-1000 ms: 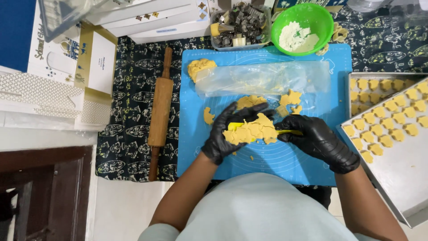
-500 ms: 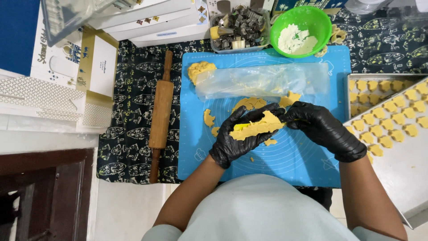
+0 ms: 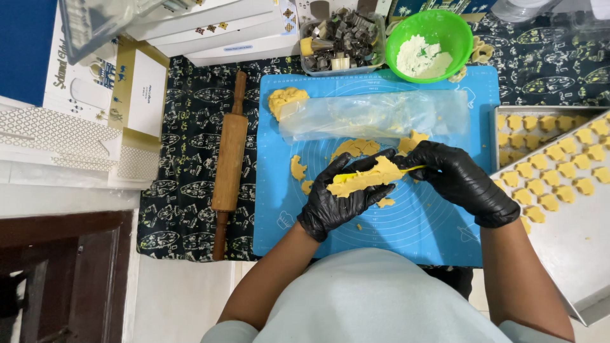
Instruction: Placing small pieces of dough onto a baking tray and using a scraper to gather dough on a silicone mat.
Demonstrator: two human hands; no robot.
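Yellow dough scraps [image 3: 365,180] lie pressed into a rough slab across my left hand [image 3: 340,200], its fingers curled under and around the slab, just above the blue mat [image 3: 438,219]. My right hand [image 3: 454,178] grips a thin yellow scraper [image 3: 406,169] flat against the slab's far edge. Pressing evenly and keeping the palm cupped should stop crumbs dropping; loose bits [image 3: 384,203] already sit on the mat below
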